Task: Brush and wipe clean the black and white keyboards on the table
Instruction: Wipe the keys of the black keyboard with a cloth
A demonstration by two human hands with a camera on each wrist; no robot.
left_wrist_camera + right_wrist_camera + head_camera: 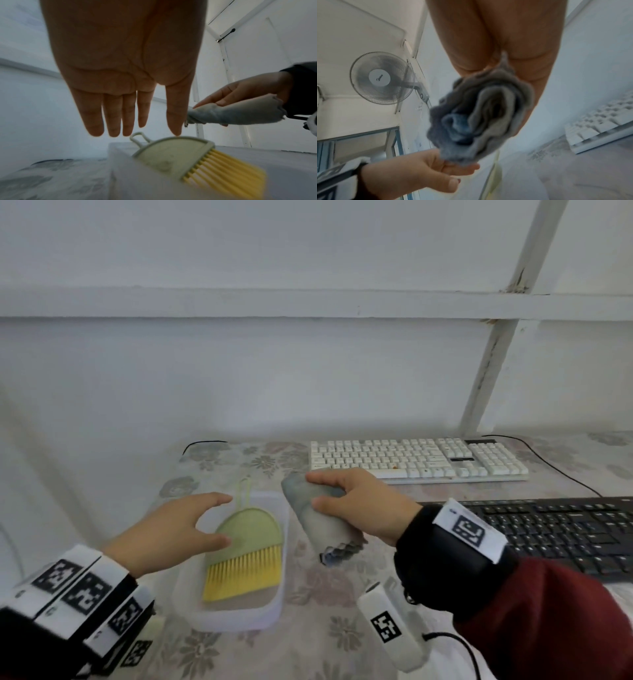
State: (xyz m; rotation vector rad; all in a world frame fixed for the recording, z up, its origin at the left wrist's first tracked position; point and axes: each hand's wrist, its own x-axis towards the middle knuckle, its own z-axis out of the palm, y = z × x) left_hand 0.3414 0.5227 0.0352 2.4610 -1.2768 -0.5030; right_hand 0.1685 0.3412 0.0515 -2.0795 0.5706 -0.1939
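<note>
A green-handled brush with yellow bristles (248, 546) (181, 157) lies in a translucent plastic tray (270, 613). My left hand (181, 529) (130, 108) hovers just above the brush's handle, fingers straight, holding nothing. My right hand (356, 501) grips a rolled grey cloth (322, 522) (479, 119) (231, 115) above the table, right of the tray. The white keyboard (418, 460) (604, 121) lies behind that hand. The black keyboard (555, 532) lies at the right, nearer to me.
A floral tablecloth (308, 642) covers the table. Black cables (561, 470) run from the keyboards along the back and right. A white wall stands behind the table, with a wall fan (382, 77) up high in the right wrist view.
</note>
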